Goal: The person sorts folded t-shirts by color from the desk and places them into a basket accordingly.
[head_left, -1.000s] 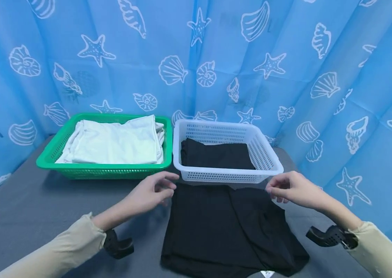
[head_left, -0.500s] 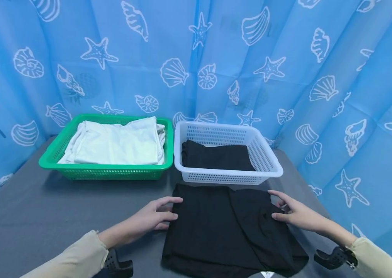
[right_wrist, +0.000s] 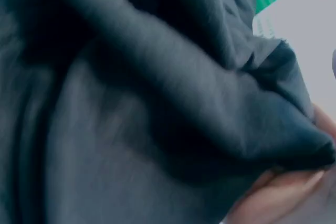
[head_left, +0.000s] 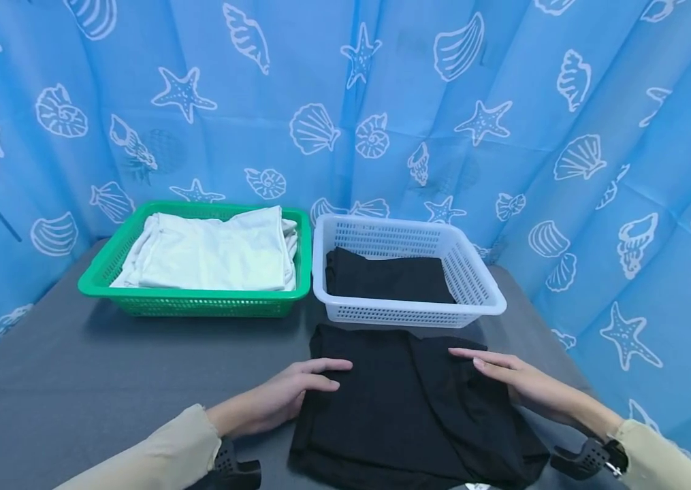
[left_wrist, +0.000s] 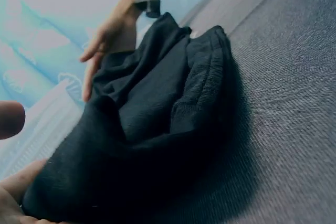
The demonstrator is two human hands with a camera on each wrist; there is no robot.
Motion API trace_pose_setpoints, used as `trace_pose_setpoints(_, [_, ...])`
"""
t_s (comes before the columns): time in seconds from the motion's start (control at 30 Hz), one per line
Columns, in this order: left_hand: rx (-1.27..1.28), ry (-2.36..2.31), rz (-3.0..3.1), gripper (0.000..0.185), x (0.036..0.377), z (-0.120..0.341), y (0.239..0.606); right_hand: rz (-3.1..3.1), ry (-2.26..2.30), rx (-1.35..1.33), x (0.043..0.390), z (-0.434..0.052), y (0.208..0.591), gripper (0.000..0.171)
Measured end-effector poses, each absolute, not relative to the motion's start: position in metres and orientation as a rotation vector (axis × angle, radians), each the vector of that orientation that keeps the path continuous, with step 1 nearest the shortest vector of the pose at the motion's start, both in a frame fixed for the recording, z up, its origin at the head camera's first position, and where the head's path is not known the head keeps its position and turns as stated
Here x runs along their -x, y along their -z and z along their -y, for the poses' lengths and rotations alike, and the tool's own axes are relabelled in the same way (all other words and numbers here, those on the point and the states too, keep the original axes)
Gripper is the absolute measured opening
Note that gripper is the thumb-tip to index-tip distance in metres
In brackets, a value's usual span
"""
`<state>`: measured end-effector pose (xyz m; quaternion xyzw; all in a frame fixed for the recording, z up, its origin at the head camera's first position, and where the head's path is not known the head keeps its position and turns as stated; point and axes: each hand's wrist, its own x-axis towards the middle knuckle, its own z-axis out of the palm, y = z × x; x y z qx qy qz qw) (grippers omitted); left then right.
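A folded black garment (head_left: 394, 408) lies on the grey cloth, a white tag showing at its near edge. My left hand (head_left: 284, 398) is at its left side, with index finger and thumb stretched over the fabric. In the left wrist view, fingers (left_wrist: 23, 179) reach beneath the garment's edge while another fingertip stands apart above it. At the right side is my right hand (head_left: 529, 384), index finger and thumb extended over the cloth. The right wrist view shows fingers (right_wrist: 278, 195) under a raised corner; its remaining fingers are mostly hidden.
Behind the garment stands a white basket (head_left: 409, 309) holding folded black clothing (head_left: 391, 279). To its left, a green basket (head_left: 210, 303) holds stacked white clothing (head_left: 213, 252). A blue shell-print curtain (head_left: 333, 102) hangs behind the grey-covered table (head_left: 106, 367).
Both hands have come down and nearer to me, then inward over the garment's sides, from above its far corners. The garment and baskets keep their places.
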<state>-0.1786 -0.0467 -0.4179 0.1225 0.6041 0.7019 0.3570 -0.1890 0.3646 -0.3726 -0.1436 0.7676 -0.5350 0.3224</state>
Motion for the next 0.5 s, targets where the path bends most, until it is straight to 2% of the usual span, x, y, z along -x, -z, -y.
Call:
trace_pose_setpoints(0.27, [-0.356, -1.778, -1.803, 0.048, 0.178, 0.035, 0.422, -2.492, 1.203, 0.381, 0.185, -0.344, 0.38, 0.03])
trace_pose_setpoints(0.5, [-0.397, -1.78, -1.834, 0.054, 0.175, 0.041, 0.422, -2.379, 1.377, 0.391, 0.187, -0.357, 0.391, 0.03])
